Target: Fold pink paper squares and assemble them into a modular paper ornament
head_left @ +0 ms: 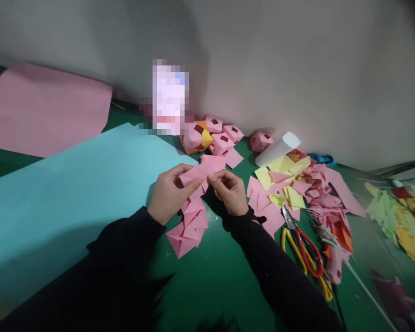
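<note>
Between my two hands is a folded pink paper piece point(191, 175), raised a little over the green tabletop. My left hand point(171, 191) pinches its left side between thumb and fingers. At its right edge, my right hand point(231, 190) grips with thumb and forefinger. Beneath and in front of my hands lies a run of folded pink paper pieces point(192, 219), overlapping each other. Just behind my fingers is another pink paper point(214, 161), partly covered. Several hollow pink paper shapes with square openings point(222, 144) stand by the wall, one with orange and yellow parts.
A large light-blue sheet point(76, 184) covers the left side, with a pink sheet point(51, 110) behind it. On the right are a white tube point(278, 150), yellow paper pieces point(293, 197), pink scraps, and red-handled scissors point(307, 251) over yellow-handled ones point(292, 244). A blurred-out bright object stands against the wall.
</note>
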Demonstrator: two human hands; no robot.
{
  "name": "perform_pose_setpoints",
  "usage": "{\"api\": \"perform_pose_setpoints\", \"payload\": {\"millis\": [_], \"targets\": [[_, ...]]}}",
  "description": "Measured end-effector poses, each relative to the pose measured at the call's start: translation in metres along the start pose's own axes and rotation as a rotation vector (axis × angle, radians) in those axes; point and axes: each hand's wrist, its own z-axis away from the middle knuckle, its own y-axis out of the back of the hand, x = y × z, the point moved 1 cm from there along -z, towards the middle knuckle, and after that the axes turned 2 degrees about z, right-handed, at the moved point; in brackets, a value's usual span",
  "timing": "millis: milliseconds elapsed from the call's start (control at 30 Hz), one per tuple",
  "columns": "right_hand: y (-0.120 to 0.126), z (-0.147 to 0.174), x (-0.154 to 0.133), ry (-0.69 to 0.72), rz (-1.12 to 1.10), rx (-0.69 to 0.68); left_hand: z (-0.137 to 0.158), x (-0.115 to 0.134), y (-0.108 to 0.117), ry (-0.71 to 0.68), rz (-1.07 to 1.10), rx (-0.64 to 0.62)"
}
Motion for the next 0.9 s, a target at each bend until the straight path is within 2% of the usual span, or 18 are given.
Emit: {"api": "perform_pose_setpoints", "payload": {"millis": [200, 533, 733, 900], "targets": [[0.0013, 0.0005, 0.0004, 0.007, -0.019, -0.017, -0.0007, -0.0008, 0.0003, 0.016, -0.001, -0.011], [0.0023, 0.0005, 0.0039, -0.063, -0.118, -0.011, -0.001, 0.0, 0.0003, 0.035, 0.019, -0.044], [-0.0021, 0.0019, -0.0004, -0.022, -0.033, -0.033, -0.0015, -0.0015, 0.0009, 0.036, 0.011, -0.027], [-0.0012, 0.0028, -0.0017, -0.009, -0.037, -0.045, -0.0031, -0.0027, 0.0, 0.012, -0.001, -0.074]]}}
